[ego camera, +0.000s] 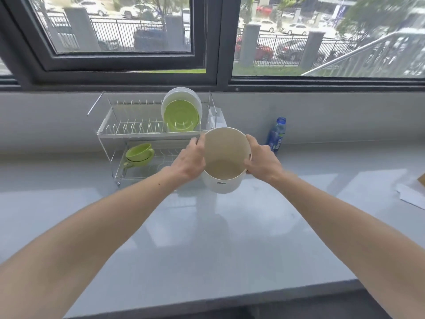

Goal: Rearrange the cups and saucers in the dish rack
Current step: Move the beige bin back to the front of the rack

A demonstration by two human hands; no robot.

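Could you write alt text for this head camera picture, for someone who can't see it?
Both hands, left hand and right hand, hold a cream round plastic tub above a grey counter, before a two-tier wire dish rack with green saucers above and green cups below.

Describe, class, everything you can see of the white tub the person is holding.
The white tub is a round, straight-walled container, seemingly plastic, with a cream inside and a small dark logo low on its front wall. It looks empty and is tipped so that its open mouth faces the camera. The left hand and right hand grip opposite sides at the rim, in front of the dish rack.
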